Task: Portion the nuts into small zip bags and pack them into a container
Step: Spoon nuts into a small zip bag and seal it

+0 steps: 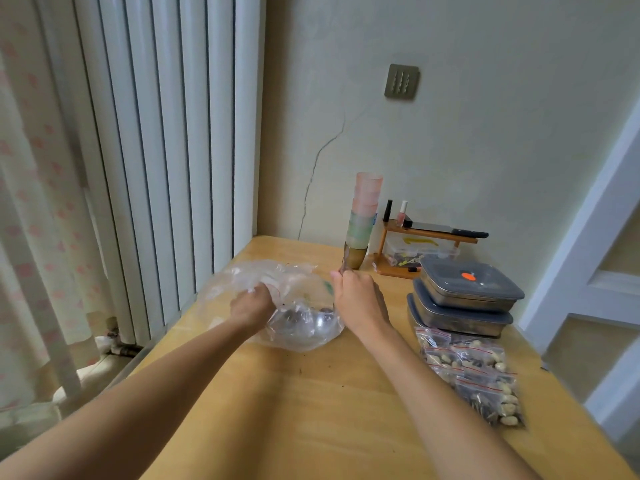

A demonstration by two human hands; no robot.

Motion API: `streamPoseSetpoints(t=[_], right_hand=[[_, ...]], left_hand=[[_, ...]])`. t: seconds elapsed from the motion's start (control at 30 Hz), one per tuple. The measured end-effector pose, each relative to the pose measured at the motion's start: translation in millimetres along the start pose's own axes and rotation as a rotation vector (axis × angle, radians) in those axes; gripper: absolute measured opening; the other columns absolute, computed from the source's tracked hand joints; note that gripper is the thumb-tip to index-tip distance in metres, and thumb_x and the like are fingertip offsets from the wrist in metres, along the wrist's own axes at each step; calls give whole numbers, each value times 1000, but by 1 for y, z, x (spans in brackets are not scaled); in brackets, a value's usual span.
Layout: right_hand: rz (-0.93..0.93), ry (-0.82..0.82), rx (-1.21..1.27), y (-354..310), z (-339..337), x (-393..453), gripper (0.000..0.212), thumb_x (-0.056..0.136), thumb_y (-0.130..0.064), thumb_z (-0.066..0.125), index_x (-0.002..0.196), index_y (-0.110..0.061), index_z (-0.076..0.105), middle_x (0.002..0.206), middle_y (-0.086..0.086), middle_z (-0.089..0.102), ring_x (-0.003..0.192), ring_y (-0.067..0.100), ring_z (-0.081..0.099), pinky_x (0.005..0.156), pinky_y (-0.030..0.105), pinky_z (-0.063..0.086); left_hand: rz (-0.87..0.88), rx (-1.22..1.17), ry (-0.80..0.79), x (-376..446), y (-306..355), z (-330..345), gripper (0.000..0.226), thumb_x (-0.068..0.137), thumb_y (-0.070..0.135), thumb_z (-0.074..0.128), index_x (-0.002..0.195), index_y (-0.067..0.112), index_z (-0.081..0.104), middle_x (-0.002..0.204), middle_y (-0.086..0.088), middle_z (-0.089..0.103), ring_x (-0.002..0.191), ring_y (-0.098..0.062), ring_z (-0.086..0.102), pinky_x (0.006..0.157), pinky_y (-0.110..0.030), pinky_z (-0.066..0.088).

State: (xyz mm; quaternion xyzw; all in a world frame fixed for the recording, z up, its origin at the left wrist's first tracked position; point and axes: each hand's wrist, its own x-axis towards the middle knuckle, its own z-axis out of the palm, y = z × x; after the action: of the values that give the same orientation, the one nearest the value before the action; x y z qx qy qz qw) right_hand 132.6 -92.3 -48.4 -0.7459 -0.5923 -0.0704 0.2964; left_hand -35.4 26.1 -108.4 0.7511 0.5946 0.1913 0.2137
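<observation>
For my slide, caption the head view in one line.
Both hands, left and right, work a clear plastic bag beside filled zip bags and stacked containers.

We see a large clear plastic bag (294, 306) lying crumpled at the worktop's centre, a few dark nuts inside. At four o'clock lies a heap of filled red-striped zip bags (474, 375); just beyond, at two o'clock, two lidded steel containers (464, 299) stand stacked.
</observation>
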Motion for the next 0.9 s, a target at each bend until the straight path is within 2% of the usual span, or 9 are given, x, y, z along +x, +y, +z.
streamPoseSetpoints(t=[0.1,0.17,0.23,0.3,0.4,0.47,0.63,0.8,0.9], right_hand=[[66,10,88,0,9,3,45,111,-36,34,80,-10,55,68,6,59,66,30,62,60,36,47],[124,22,154,3,16,3,48,109,-38,34,78,-10,58,67,7,65,63,27,67,64,42,57],[186,32,240,4,18,3,44,108,-37,37,82,-11,61,69,7,68,60,24,70,67,42,60],[259,34,323,5,17,3,40,108,-33,38,88,-9,64,67,6,70,56,20,71,69,36,60],[355,35,415,11,19,4,37,108,-29,38,93,-7,64,63,6,72,51,16,70,72,34,60],[430,24,485,15,21,4,36,109,-28,37,97,-7,63,65,6,73,51,16,71,73,34,60],[565,4,572,25,21,-2,35,111,-29,36,105,-6,62,75,5,76,50,16,71,53,19,46],[590,9,591,28,21,-5,35,111,-28,36,108,-6,62,79,5,76,48,19,71,56,25,50],[531,17,558,26,21,-5,34,111,-28,36,108,-8,63,80,5,75,49,18,70,57,24,49]], left_hand=[[71,12,52,6,11,-6,36,98,3,35,132,-10,39,105,-26,65,95,-41,61,79,-43,45],[162,-3,91,10,18,-6,32,98,0,36,128,-10,40,83,-18,61,75,-34,58,61,-41,40],[254,1,135,9,24,-7,21,99,0,34,116,-2,45,76,-14,58,69,-33,58,57,-46,43],[357,45,129,6,28,-6,15,101,3,34,108,4,47,82,-14,61,73,-35,61,61,-49,48],[496,110,70,0,29,-2,14,99,3,40,110,6,49,94,-11,64,75,-27,54,60,-37,37],[541,97,59,0,27,1,22,95,0,44,116,5,51,105,-12,67,86,-29,58,66,-34,40],[576,-6,127,-2,28,-6,26,92,-3,46,112,8,59,110,-10,68,97,-29,62,81,-42,53],[455,187,113,8,19,-5,21,96,6,43,114,8,54,107,-10,63,98,-31,59,85,-44,48],[319,415,-145,17,6,0,43,98,16,54,138,4,41,123,-15,59,113,-32,56,94,-42,48]])
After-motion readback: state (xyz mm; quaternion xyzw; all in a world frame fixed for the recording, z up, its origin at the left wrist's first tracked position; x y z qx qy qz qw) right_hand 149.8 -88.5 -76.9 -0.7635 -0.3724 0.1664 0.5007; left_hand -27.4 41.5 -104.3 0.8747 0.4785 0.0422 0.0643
